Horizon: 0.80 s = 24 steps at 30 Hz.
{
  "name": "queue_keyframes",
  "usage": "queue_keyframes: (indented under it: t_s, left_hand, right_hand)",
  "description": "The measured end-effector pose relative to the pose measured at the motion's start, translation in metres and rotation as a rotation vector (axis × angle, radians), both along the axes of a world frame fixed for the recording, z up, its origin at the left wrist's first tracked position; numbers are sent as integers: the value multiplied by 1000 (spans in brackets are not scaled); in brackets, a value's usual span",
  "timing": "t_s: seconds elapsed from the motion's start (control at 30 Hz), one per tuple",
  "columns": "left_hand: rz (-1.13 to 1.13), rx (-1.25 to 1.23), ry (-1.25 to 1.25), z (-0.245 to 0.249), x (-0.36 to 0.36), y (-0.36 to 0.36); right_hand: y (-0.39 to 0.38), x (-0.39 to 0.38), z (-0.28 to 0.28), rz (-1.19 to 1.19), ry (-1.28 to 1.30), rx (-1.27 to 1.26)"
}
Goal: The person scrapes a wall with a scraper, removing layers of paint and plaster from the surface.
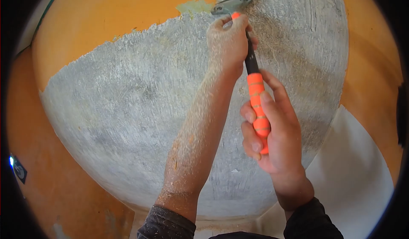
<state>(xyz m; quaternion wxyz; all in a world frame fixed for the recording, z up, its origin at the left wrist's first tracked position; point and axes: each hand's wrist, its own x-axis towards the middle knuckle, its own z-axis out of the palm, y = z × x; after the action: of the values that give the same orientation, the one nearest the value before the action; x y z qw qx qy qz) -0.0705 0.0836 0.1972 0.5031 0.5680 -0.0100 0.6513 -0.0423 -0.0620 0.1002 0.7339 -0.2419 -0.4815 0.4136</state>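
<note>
A long-handled scraper (252, 60) with an orange, banded grip and a black shaft slants up across the wall. Its wide metal head (232, 4) lies against the wall at the ragged border of the orange paint. My left hand (228, 43) is closed around the shaft just below the head, and pale dust and flakes cover its back and forearm. Lower down, my right hand (279, 124) wraps its fingers around the orange grip. Behind both arms spreads a bare grey stretch of wall (140, 94), rough with scrape marks.
Orange paint (115, 13) covers the upper left wall, and more orange wall (370, 68) stands at the right. A white panel (349, 170) is at lower right. On the left sits a small dark object (19, 170) beside a bright light.
</note>
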Motion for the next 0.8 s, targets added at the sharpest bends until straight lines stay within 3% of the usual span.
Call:
queue_keyframes:
  t_s: [0.03, 0.13, 0.3, 0.4, 0.57, 0.7, 0.8]
  left_hand:
    - [74, 18, 78, -10, -3, -3]
    - [11, -79, 33, -34, -3, -11]
    - [9, 16, -69, 25, 3, 5]
    - [37, 49, -49, 23, 1, 7]
    - [59, -106, 79, -36, -8, -14]
    - [13, 134, -19, 24, -4, 17]
    - [27, 72, -31, 37, -7, 12]
  right_hand:
    - [-5, -2, -6, 1, 11, -24]
    - [-8, 3, -28, 71, -11, -20]
    - [5, 13, 26, 45, -42, 38]
    - [8, 10, 24, 28, -50, 39]
    - [-5, 4, -27, 74, -49, -56]
    - [19, 1, 13, 30, -9, 9]
    - [22, -4, 27, 40, 6, 75]
